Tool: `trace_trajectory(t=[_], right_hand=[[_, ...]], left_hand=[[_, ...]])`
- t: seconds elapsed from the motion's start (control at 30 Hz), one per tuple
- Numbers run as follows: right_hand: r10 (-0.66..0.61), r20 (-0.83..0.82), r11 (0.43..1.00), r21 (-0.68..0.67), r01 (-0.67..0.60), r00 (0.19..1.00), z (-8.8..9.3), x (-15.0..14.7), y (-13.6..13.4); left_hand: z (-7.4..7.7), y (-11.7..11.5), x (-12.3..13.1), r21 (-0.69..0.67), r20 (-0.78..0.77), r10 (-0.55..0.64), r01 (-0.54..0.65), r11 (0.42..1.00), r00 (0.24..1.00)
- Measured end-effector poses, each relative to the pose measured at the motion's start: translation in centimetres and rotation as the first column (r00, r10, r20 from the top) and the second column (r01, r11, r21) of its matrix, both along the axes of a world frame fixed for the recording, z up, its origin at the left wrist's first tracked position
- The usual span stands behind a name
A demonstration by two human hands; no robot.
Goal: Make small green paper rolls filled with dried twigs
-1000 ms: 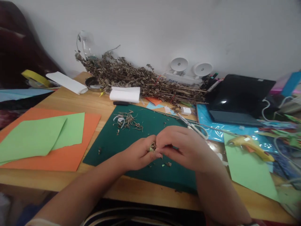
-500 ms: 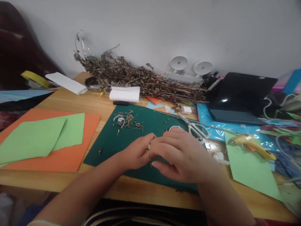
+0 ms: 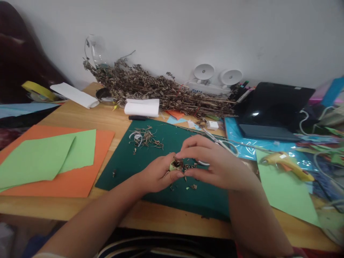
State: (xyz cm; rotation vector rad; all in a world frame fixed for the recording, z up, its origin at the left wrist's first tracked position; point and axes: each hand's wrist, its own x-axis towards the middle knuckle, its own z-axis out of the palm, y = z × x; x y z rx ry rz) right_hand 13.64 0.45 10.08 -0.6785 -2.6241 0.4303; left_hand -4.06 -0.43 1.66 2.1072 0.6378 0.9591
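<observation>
- From the head view, looking forward and down over a wooden table (image 3: 80, 111), with a dark green mat (image 3: 120, 161) at the middle.
- Located just above the mat: a small, hollow-looking pale green piece (image 3: 171, 167), with dark, dry bits (image 3: 176, 164) at its opening.
- On the left, gripped in a curled left hand (image 3: 158, 175), thumb and fingers closed around the green piece.
- On the right, reaching in with a right hand (image 3: 212, 161), thumb and fingers parted, fingertips at the mouth of the green piece; impossible to tell whether pinching any dry bits.
- Done, judging by the present layout: some dry bits seemingly inside the green piece; thin stems (image 3: 148, 138) gathered in a heap on the mat's far left, beside a curved white strip (image 3: 140, 140).
- Left over, as far as visible: loose leaf crumbs (image 3: 193, 186) on the mat below the hands, and a large bundle of dried plants (image 3: 150, 82) along the wall, apparently mostly unused. Hard to judge how full inside the green piece.
- Lying near the right hand: scissors (image 3: 228, 147), partly covered; farther right, a yellow glue gun (image 3: 288, 166) on a green sheet (image 3: 285, 200).
</observation>
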Motion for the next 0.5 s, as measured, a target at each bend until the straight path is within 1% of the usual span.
trace_trajectory(t=[0.1, 0.27, 0.33, 0.4, 0.5], right_hand=[[0.066, -0.025, 0.995, -0.069, -0.068, 0.997, -0.1, -0.5, 0.0], [0.005, -0.118, 0.996, -0.086, -0.015, 0.993, -0.9, -0.8, 0.4], [0.021, -0.159, 0.993, -0.111, -0.039, 0.987, -1.2, -0.8, 0.7], [0.048, -0.186, 0.989, -0.126, -0.073, 0.981, -1.4, -0.8, 1.0], [0.095, -0.233, 0.985, -0.119, -0.126, 0.968, -1.6, -1.0, 1.3]], left_hand=[[-0.2, 0.1, 0.0, 0.037, 0.016, 0.001, -0.002, 0.999, 1.000], [-0.4, 0.1, 0.1, 0.058, 0.031, -0.014, 0.013, 0.998, 0.999], [-0.5, 0.1, 0.1, 0.050, 0.030, -0.012, 0.010, 0.999, 0.999], [-0.4, 0.1, 0.1, 0.028, 0.030, -0.034, 0.033, 0.999, 0.999], [-0.3, 0.0, 0.1, -0.008, 0.050, -0.040, 0.040, 0.999, 0.998]])
